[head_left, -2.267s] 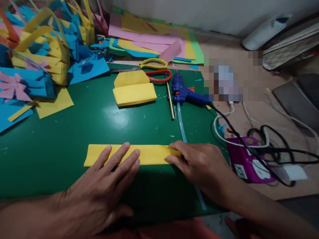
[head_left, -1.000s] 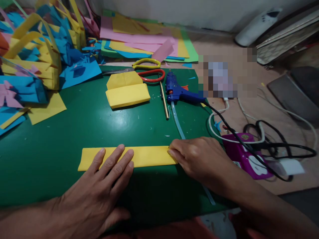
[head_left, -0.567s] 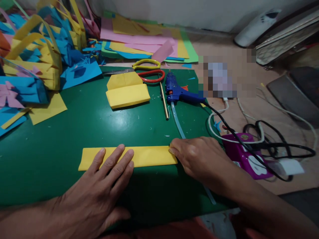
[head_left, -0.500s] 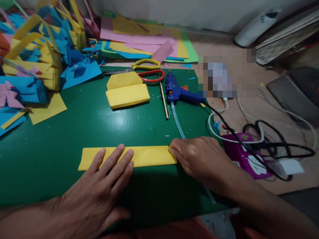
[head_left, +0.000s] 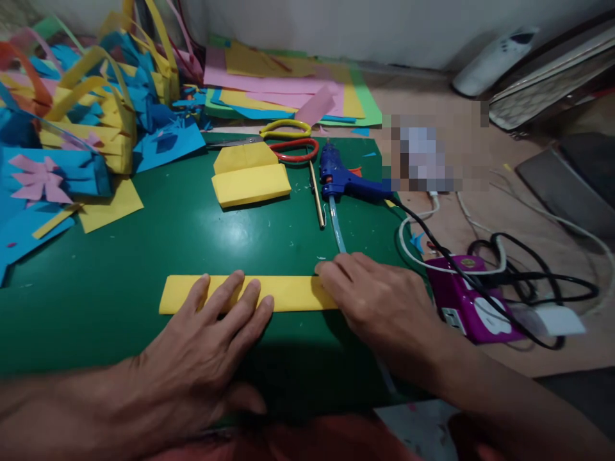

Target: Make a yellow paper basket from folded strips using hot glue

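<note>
A long folded yellow paper strip point(head_left: 293, 294) lies across the green work surface before me. My left hand point(head_left: 216, 330) rests on its left half, fingers spread and pressing the paper flat. At the strip's right end, my right hand point(head_left: 372, 294) is closed on the paper with curled fingers; its thumb is hidden. Beyond the hands sits another folded yellow paper piece point(head_left: 252, 186), with an angled flap at its back. A blue glue gun point(head_left: 353, 182) lies to its right, and its clear glue stick point(head_left: 336, 227) runs down toward my right hand.
Scissors point(head_left: 288, 150) and a thin wooden stick point(head_left: 318, 198) lie near the glue gun. Paper bags point(head_left: 91, 121) crowd the back left, beside stacked coloured sheets point(head_left: 288, 96). At right are a purple power box point(head_left: 473, 326) and tangled cables point(head_left: 528, 278).
My right hand has shifted slightly left along the strip's end, covering more of it. My left hand stays spread on the paper. The whole view has moved a little.
</note>
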The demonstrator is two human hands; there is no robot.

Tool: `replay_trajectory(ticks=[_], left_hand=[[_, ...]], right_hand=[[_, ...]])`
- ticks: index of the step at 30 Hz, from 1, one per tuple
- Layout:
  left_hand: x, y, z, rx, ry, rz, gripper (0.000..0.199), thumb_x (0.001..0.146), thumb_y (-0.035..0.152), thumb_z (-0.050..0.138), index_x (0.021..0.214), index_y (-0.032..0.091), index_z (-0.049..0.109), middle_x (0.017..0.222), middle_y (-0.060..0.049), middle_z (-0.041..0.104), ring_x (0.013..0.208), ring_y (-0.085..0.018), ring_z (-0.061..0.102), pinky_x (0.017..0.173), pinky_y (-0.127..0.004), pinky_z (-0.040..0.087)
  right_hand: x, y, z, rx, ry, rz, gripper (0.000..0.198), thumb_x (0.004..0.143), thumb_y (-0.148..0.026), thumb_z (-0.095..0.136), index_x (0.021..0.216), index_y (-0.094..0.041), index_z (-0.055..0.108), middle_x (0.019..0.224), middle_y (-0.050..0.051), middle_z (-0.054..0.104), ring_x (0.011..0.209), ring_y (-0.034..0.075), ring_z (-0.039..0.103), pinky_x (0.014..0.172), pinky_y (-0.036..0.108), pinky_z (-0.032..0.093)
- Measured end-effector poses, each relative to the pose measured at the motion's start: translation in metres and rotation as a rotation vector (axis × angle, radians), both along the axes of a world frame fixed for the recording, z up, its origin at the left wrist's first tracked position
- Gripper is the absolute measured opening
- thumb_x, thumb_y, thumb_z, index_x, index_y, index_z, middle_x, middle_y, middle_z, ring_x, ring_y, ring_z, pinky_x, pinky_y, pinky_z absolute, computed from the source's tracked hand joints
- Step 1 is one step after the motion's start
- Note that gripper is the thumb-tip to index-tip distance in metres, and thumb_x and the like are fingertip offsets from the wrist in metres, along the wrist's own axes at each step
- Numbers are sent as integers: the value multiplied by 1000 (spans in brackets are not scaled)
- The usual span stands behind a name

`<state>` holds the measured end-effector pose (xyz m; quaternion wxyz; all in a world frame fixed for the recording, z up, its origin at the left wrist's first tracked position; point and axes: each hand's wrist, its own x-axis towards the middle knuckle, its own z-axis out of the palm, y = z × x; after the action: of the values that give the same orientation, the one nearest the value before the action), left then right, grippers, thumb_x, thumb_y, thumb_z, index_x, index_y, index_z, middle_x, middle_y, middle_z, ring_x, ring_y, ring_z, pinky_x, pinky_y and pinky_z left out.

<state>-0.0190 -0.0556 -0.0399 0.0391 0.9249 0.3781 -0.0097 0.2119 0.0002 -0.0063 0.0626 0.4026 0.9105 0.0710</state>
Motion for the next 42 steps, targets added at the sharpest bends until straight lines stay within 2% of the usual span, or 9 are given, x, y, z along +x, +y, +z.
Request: replay_trajectory(ticks=[4, 7, 11, 15, 21, 27, 31, 37, 42], left_hand=[[11, 6, 10, -17, 86, 36, 85, 75, 74, 29, 136, 14, 36, 123, -17, 51, 116, -37, 40, 89, -53, 34], [20, 7, 15, -6, 138, 48, 88, 74, 74, 29, 137, 13, 33, 118, -20, 51, 109, -37, 43, 83, -52, 38], [27, 6, 12, 16, 146, 58, 90, 73, 76, 23, 138, 14, 32, 112, -20, 51, 102, -37, 45, 77, -55, 39], [29, 6, 10, 4, 144, 53, 94, 72, 78, 18, 138, 14, 32, 108, -19, 52, 97, -36, 45, 74, -54, 40], [33, 8, 16, -2, 167, 36, 87, 75, 75, 18, 138, 17, 32, 104, -17, 52, 91, -34, 46, 66, -48, 45], [43, 7, 22, 8, 208, 2, 87, 73, 76, 22, 140, 22, 28, 100, -17, 53, 89, -37, 50, 56, -44, 48], [52, 6, 22, 46, 266, 33, 90, 69, 79, 26, 142, 26, 23, 100, -21, 54, 92, -43, 51, 57, -47, 48], [59, 5, 21, 61, 291, 45, 96, 66, 81, 27, 143, 25, 15, 100, -24, 56, 92, -46, 54, 56, -48, 48], [54, 2, 19, 58, 262, 33, 93, 69, 79, 24, 142, 21, 24, 100, -26, 56, 96, -48, 54, 58, -51, 49]], right_hand=[[-7, -8, -5, 103, -15, 208, 17, 82, -11, 46, 94, -15, 57, 72, 5, 58, 67, 19, 49, 53, 29, 26], [-11, -16, -9, 138, -84, 252, 21, 79, -6, 44, 92, -12, 59, 73, 7, 57, 66, 20, 49, 54, 31, 29], [-15, -30, -11, 154, -169, 258, 27, 76, -4, 43, 97, -7, 61, 76, 9, 57, 66, 21, 50, 54, 33, 31], [-16, -43, -14, 189, -195, 211, 32, 80, -6, 39, 104, -4, 60, 80, 13, 60, 70, 23, 52, 59, 36, 33], [-2, -51, -16, 206, -142, 159, 33, 83, -6, 37, 104, -5, 62, 100, 16, 61, 93, 27, 51, 73, 41, 35], [11, -52, -11, 179, -142, 127, 31, 78, -4, 43, 101, -6, 64, 91, 12, 61, 87, 25, 50, 74, 41, 34], [10, -51, -9, 183, -157, 123, 29, 78, -4, 44, 99, -6, 64, 86, 11, 60, 83, 24, 49, 72, 40, 33], [3, -51, -9, 185, -139, 107, 27, 76, -4, 45, 94, -10, 64, 84, 10, 58, 82, 24, 48, 72, 39, 34], [2, -50, -7, 163, -188, 155, 26, 75, -5, 47, 93, -9, 65, 83, 10, 58, 83, 25, 50, 74, 41, 37]])
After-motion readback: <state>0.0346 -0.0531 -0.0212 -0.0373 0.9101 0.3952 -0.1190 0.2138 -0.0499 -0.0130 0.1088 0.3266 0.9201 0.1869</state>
